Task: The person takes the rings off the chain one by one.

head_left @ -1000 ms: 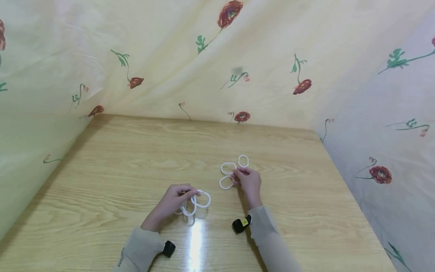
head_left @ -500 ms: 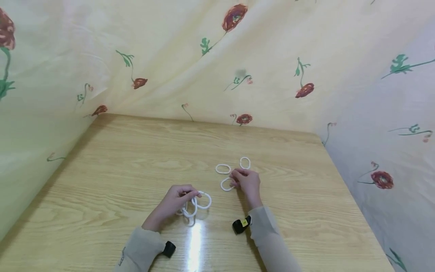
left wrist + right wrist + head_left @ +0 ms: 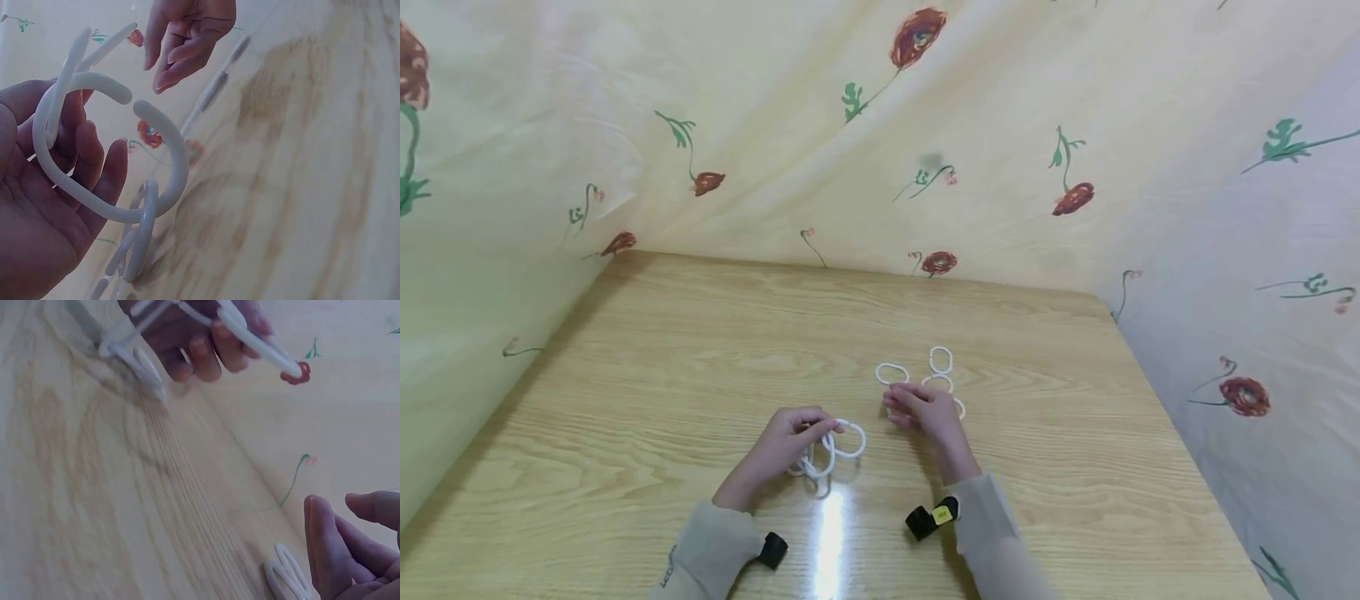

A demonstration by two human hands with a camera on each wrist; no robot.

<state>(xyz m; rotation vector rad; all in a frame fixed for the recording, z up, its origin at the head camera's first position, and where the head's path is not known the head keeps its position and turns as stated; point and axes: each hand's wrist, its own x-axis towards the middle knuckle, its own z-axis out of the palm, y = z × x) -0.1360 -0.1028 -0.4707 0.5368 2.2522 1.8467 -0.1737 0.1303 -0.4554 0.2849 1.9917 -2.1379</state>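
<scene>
My left hand [image 3: 790,446] holds a chain of linked white rings [image 3: 835,446] low in the middle of the frame, while my right hand [image 3: 925,410], fingers loose and holding nothing, hovers over the loose rings [image 3: 892,372] on the table [image 3: 662,367], so I judge the next move is to pinch one.

White rings [image 3: 827,450] are lying on a light wood-grain counter [image 3: 662,367]; the cream cloth [image 3: 775,125] is showing red flowers, green stems.
</scene>
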